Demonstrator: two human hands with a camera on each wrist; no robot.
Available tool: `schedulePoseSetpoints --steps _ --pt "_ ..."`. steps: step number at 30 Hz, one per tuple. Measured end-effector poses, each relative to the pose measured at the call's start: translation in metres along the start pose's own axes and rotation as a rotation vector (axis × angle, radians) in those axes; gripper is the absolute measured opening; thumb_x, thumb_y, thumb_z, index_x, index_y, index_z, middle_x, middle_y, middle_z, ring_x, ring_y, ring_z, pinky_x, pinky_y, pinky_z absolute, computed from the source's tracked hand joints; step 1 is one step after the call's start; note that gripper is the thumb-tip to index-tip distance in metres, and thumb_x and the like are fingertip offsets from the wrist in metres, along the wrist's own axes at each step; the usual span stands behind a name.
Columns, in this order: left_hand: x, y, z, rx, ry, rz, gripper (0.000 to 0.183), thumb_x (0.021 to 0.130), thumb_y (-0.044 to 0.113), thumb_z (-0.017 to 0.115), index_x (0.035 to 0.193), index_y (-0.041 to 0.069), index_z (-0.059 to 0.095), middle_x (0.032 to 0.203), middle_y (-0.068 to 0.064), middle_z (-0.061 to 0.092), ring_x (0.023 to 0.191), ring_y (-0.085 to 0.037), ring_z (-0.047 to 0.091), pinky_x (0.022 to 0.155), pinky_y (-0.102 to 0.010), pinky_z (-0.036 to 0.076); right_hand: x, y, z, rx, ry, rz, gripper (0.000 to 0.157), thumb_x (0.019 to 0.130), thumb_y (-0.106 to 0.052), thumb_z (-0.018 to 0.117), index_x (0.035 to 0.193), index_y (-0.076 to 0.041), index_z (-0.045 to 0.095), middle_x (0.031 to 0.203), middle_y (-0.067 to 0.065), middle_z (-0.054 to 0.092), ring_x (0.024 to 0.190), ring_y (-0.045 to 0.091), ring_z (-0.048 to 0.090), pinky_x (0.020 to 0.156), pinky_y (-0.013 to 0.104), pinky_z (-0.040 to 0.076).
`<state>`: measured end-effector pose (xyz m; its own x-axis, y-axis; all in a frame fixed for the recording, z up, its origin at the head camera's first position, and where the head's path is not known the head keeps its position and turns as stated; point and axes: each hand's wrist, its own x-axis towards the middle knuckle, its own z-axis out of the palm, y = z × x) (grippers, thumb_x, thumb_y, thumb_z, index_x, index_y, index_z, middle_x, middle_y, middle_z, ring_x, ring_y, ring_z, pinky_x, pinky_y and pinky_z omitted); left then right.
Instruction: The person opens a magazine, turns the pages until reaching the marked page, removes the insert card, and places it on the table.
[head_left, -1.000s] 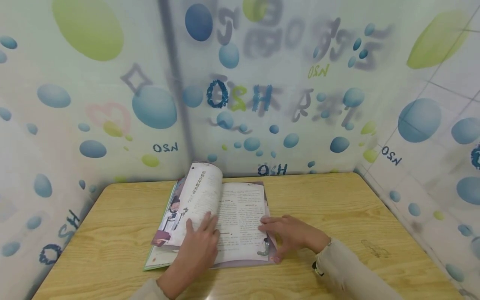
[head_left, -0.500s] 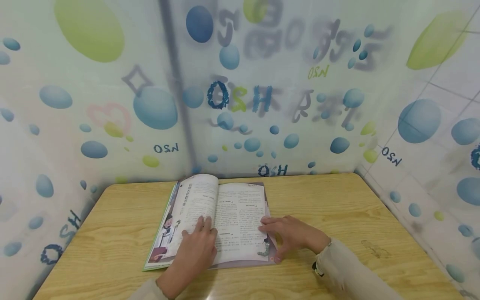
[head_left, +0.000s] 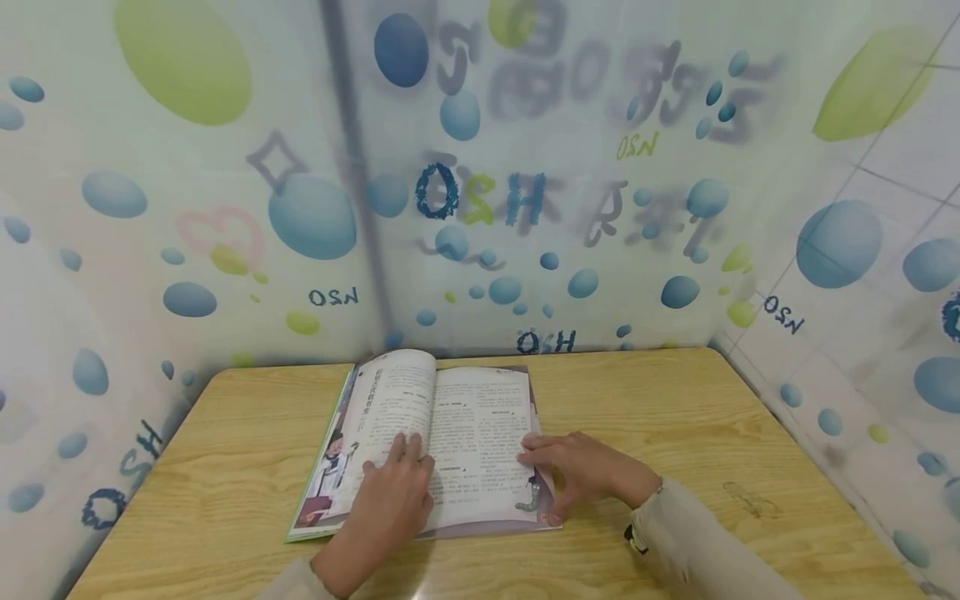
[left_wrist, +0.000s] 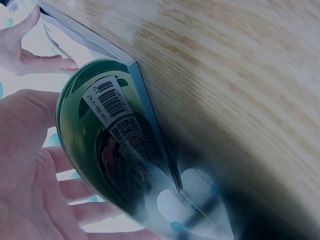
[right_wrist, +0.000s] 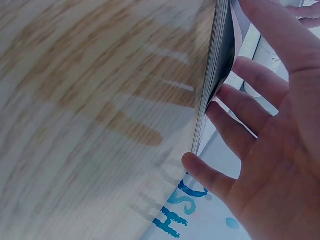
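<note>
An open magazine (head_left: 480, 433) lies on the wooden table, its printed pages spread to both sides. On its left page, near the inner fold, my left hand (head_left: 393, 492) rests with fingers extended. The left wrist view shows that left hand (left_wrist: 45, 175) beside the magazine's curved green back cover (left_wrist: 107, 145), which bears a barcode. My right hand (head_left: 592, 471) is at the right side, index finger on the page's outer edge and thumb near the lower corner. In the right wrist view, fairly straight fingers (right_wrist: 235, 125) of that hand touch the edges of the page stack (right_wrist: 212, 65).
The wooden table (head_left: 660, 400) extends around the magazine on every side. Behind it stands a pale wall (head_left: 480, 275) printed with blue and green bubbles and letters, and similar panels flank both sides.
The raised, curling left page has settled down flatter on the left side, and my left hand has shifted slightly down and left with it. My right hand has stayed in place.
</note>
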<state>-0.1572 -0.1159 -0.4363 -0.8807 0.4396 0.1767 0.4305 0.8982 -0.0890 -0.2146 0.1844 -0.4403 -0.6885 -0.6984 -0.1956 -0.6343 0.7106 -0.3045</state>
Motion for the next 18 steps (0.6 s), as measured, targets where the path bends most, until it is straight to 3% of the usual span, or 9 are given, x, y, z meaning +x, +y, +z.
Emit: schedulePoseSetpoints --steps 6,13,18 --pt "0.0009 -0.0007 -0.0009 -0.018 -0.026 -0.018 0.038 0.08 0.023 0.075 0.11 0.001 0.069 0.132 -0.023 0.056 0.124 -0.043 0.052 0.071 -0.068 0.052 0.0 0.0005 -0.0001 0.015 0.008 -0.005 0.087 0.068 -0.055 0.085 0.141 -0.017 0.057 0.154 0.005 0.043 0.141 0.024 0.041 0.111 0.053 0.035" --pt "0.0022 -0.0024 0.0027 0.033 0.083 0.04 0.033 0.081 0.03 0.072 0.1 0.003 0.07 0.118 -0.02 0.062 0.108 -0.036 0.059 0.069 -0.052 0.053 0.0004 0.0014 -0.0006 0.012 0.022 -0.027 0.084 0.07 -0.053 0.085 0.14 -0.013 0.059 0.152 0.006 0.046 0.139 0.024 0.043 0.111 0.05 0.038" --pt "0.004 -0.0005 0.0047 0.045 0.112 0.101 0.036 0.084 0.038 0.07 0.101 0.007 0.071 0.113 -0.017 0.064 0.108 -0.035 0.062 0.076 -0.053 0.053 0.001 0.0008 -0.0007 0.008 0.027 -0.025 0.082 0.07 -0.052 0.085 0.139 -0.014 0.06 0.151 0.006 0.047 0.139 0.024 0.044 0.11 0.05 0.038"
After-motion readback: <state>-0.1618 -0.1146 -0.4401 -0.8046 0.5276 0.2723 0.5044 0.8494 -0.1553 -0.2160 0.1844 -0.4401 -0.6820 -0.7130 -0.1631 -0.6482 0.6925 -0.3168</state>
